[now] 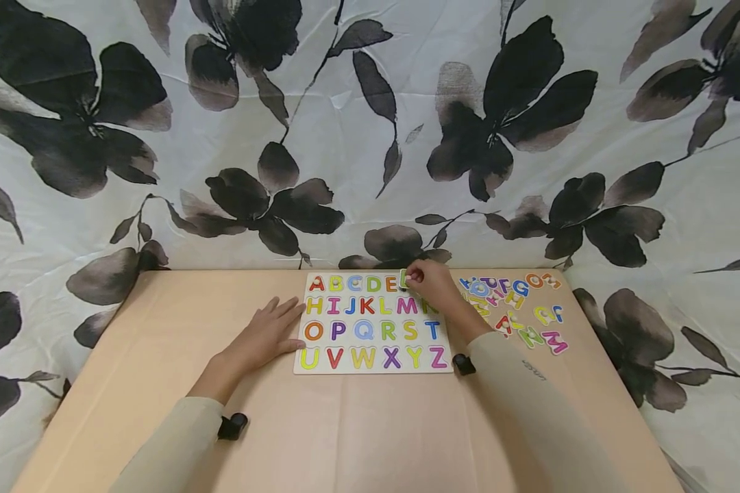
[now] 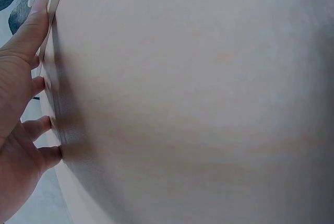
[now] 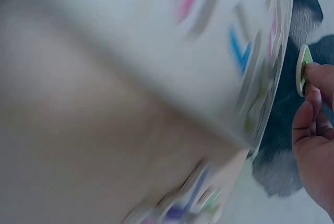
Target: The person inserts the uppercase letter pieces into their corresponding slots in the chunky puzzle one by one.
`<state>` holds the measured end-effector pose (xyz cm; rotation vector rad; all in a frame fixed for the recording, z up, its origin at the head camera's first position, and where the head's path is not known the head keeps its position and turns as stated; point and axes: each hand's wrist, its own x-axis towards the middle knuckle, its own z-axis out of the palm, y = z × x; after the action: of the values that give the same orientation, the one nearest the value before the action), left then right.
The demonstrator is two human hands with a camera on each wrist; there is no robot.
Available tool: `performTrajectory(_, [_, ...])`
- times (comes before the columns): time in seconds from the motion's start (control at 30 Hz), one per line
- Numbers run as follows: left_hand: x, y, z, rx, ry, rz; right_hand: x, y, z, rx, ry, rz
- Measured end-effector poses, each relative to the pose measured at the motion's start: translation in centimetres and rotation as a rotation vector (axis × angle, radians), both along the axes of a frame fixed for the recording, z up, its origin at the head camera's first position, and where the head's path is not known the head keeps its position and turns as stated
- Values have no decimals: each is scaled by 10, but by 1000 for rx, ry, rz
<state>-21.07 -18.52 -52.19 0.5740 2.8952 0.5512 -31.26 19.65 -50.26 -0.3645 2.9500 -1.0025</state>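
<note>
A white alphabet board (image 1: 348, 374) with coloured letters in rows lies at the far side of the table. My right hand (image 1: 434, 284) pinches a small green-faced, pale-edged letter piece (image 3: 303, 70) between thumb and fingers, over the top row just right of the E. Which letter it is, I cannot tell, as the fingers cover part of it. My left hand (image 1: 271, 329) rests by the board's left edge, fingers spread and tips at the rim. In the left wrist view, the thumb (image 2: 35, 25) of that hand lies along the board's side.
Loose coloured letter pieces lie scattered right of the board, among them a pink M (image 1: 554, 342) and a red A (image 1: 503, 325). The tan table (image 1: 345, 438) ends just beyond the board. Behind hangs a white cloth (image 1: 358, 150) with dark flowers.
</note>
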Motion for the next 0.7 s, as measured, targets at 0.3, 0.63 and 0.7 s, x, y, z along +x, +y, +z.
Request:
performTrajectory(0.3, [0,-2,-2,-16,28,-18,-8,-48,-2,38,24,58])
performTrajectory(0.63, [-3,-3,-5,-17,23,-9,-13,-70,-14,88,14,80])
performTrajectory(0.7, [-2,-3,-5,-13,22,-9,-14,-72,-14,104,0,86])
